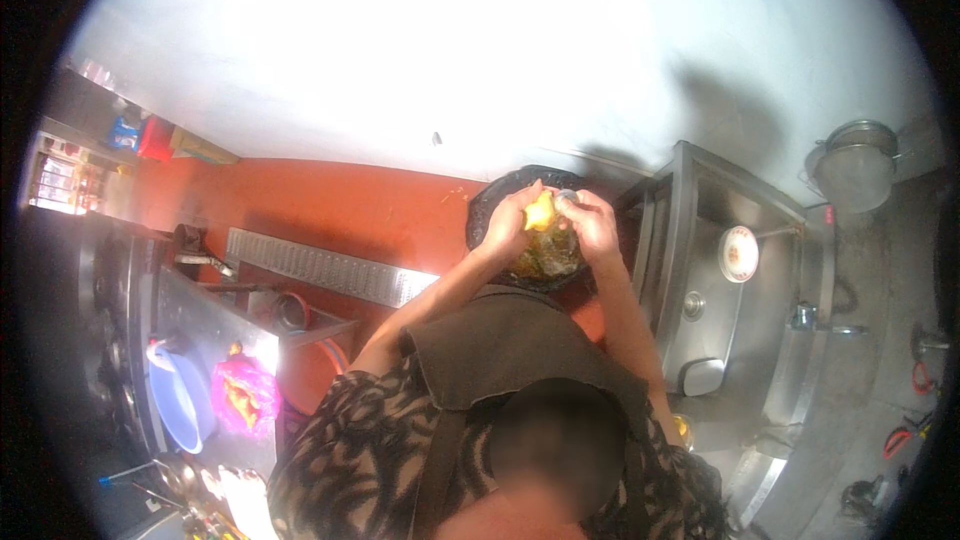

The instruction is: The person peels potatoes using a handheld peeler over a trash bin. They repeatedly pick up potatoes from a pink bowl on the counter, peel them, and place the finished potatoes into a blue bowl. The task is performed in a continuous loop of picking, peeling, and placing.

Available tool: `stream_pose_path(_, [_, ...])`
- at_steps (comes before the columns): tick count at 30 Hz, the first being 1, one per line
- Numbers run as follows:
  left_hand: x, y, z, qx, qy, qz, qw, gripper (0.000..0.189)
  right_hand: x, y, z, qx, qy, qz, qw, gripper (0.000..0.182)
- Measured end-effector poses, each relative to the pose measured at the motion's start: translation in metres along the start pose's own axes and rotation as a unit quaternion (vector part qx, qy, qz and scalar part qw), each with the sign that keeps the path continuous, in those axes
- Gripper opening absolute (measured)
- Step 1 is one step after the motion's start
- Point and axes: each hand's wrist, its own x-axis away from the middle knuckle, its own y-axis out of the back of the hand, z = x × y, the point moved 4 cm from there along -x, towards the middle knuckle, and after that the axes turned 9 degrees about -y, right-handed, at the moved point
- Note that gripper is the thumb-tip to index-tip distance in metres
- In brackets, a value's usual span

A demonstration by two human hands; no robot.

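Note:
My left hand [507, 225] holds a bright yellow piece of fruit or vegetable [538, 211]. Close beside it, my right hand [598, 226] grips a small silvery object [566, 198], perhaps a metal tool; its working end cannot be made out. Both hands are over a bin lined with a black plastic bag [486, 204]. Greenish-yellow scraps [551, 259] lie in the bin below the fingers. A dark brown apron [495, 341] covers my front.
On the right, a steel sink [754, 330] contains a patterned dish [739, 254]. Strainers [855, 165] hang on the wall. To the left, a steel table [210, 307] bears a blue basin [180, 405] and a pink plastic bag [244, 395]. A drain grate [330, 266] crosses the red floor [360, 202].

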Motion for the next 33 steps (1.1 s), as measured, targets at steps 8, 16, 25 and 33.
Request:
stream_pose_path(8, [0.002, 0.004, -0.008, -0.041, -0.042, -0.041, 0.997, 0.035, 0.007, -0.012, -0.002, 0.150, 0.065, -0.007, 0.987, 0.013])
stream_pose_path(16, [-0.005, 0.021, -0.014, -0.131, -0.055, 0.011, 0.990, 0.036, -0.004, -0.011, -0.010, -0.063, -0.054, 0.038, 0.996, 0.009])
stream_pose_path(25, [0.005, 0.011, -0.003, -0.066, -0.058, -0.092, 0.992, 0.038, 0.003, -0.015, -0.007, 0.314, 0.162, -0.071, 0.933, 0.020])
stream_pose_path(33, [0.004, 0.002, -0.003, 0.010, -0.087, -0.099, 0.991, 0.035, 0.005, 0.000, -0.017, -0.115, -0.037, -0.037, 0.992, 0.005])
